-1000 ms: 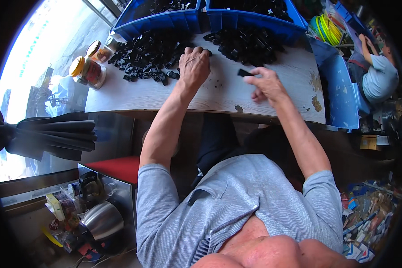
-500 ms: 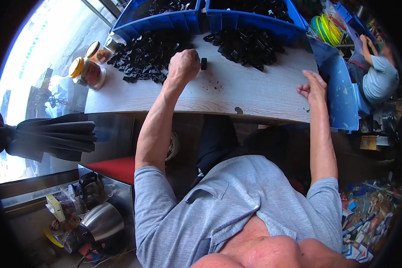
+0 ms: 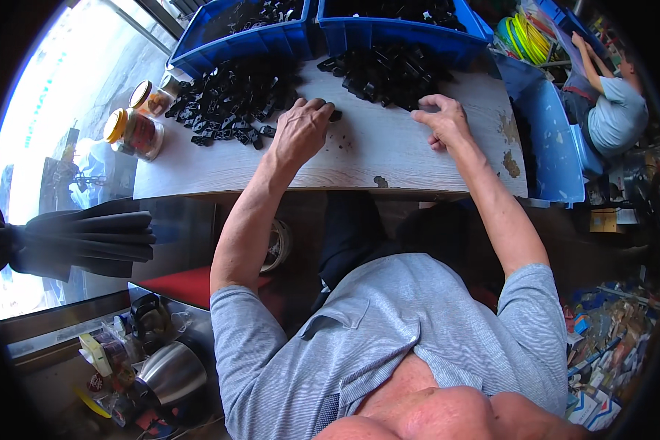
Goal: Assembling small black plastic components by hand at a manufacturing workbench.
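Two heaps of small black plastic parts lie on the pale wooden table: a left heap (image 3: 224, 103) and a right heap (image 3: 389, 73). My left hand (image 3: 301, 132) is by the right edge of the left heap, its fingers bent down. Beside its fingertips shows one black plastic part (image 3: 336, 116), which it appears to grip; the hand hides most of the grip. My right hand (image 3: 447, 121) hovers at the near right of the right heap, thumb and forefinger apart, nothing seen between them.
Two blue bins (image 3: 242, 45) (image 3: 403, 33) of black parts stand along the table's far side. Lidded jars (image 3: 141, 134) stand at its left end. A large light-blue crate (image 3: 554, 147) is beside the right end. Another person (image 3: 616, 110) works beyond it.
My right hand has moved left from the table's right end toward the right heap. My left hand has come slightly nearer to me, with the black part still at its fingertips.
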The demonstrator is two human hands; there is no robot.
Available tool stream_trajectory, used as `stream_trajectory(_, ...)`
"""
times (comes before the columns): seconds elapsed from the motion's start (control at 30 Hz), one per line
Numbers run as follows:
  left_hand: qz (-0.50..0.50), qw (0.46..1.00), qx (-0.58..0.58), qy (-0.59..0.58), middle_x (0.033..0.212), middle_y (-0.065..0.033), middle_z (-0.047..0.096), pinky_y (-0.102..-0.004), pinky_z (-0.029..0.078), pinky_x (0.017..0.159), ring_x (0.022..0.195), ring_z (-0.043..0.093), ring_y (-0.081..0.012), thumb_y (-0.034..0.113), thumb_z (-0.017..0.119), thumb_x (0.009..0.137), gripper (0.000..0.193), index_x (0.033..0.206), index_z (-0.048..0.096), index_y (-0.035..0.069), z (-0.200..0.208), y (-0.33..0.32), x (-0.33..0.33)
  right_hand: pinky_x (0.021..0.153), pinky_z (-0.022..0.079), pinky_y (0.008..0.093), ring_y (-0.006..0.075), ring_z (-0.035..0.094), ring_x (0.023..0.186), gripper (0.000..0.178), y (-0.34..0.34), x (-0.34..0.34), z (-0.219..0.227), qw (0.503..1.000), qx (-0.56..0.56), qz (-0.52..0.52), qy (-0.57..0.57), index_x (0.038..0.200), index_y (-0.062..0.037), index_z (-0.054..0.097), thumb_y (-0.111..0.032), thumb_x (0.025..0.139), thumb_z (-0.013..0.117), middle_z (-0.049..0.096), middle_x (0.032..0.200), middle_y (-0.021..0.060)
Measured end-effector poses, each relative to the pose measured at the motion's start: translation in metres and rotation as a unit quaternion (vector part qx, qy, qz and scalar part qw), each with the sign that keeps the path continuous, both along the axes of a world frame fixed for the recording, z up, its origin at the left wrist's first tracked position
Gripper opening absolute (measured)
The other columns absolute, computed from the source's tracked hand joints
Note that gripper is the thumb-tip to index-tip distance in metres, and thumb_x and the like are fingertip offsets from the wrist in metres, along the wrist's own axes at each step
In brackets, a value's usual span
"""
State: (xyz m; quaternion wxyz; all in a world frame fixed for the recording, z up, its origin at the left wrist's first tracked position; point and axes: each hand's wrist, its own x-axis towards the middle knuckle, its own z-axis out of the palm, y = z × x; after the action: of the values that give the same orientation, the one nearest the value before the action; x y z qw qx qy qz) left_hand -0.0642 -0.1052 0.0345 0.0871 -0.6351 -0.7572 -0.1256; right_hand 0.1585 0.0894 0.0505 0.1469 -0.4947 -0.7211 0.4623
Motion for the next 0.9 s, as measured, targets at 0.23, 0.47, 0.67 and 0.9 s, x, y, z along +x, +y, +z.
stream_trajectory(0.23, -0.022, 0.995, 0.084, -0.047, 0.098, -0.0142, 0.073, -0.0427, 0.056, 0.079, 0.089, 0.069, -0.0340, 0.006, 0.070, 0.089, 0.028, 0.117, 0.066, 0.005, -0.010, 0.000, 0.020, 0.044, 0.053, 0.0283, 0.0139, 0.065, 0.051, 0.033, -0.003, -0.012, -0.001, 0.999, 0.032, -0.006, -0.042, 0.114, -0.0109, 0.073, -0.029, 0.087, 0.078, 0.072, 0.081, 0.0074)
stream_trajectory(0.47, -0.034, 0.933, 0.239, -0.266, 0.103, -0.0159, 0.072, -0.0388, 0.060, 0.075, 0.087, 0.072, -0.0368, 0.000, 0.068, 0.088, 0.028, 0.116, 0.067, 0.005, -0.022, 0.015, 0.070, 0.044, 0.052, 0.0278, 0.0135, 0.062, 0.049, 0.027, -0.010, 0.006, 0.010, 0.991, -0.116, 0.054, -0.026, 0.107, -0.0081, 0.070, -0.030, 0.092, 0.074, 0.064, 0.070, 0.0048)
stream_trajectory(0.67, -0.083, 0.946, 0.228, -0.214, 0.106, -0.0147, 0.072, -0.0410, 0.058, 0.083, 0.096, 0.070, -0.0354, 0.003, 0.068, 0.088, 0.029, 0.117, 0.069, 0.006, -0.018, 0.042, 0.086, 0.044, 0.052, 0.0281, 0.0131, 0.061, 0.049, 0.025, -0.019, 0.010, 0.016, 0.990, -0.122, 0.063, -0.034, 0.112, -0.0093, 0.068, -0.026, 0.093, 0.072, 0.063, 0.070, 0.0045)
stream_trajectory(0.9, -0.106, 0.961, 0.167, -0.194, 0.110, -0.0126, 0.072, -0.0401, 0.058, 0.085, 0.097, 0.070, -0.0330, 0.004, 0.067, 0.089, 0.028, 0.116, 0.070, 0.006, -0.017, 0.049, 0.083, 0.045, 0.051, 0.0276, 0.0133, 0.061, 0.050, 0.034, -0.011, 0.015, 0.004, 0.985, -0.123, 0.121, 0.006, 0.123, -0.0103, 0.065, -0.014, 0.089, 0.070, 0.065, 0.075, 0.0057)
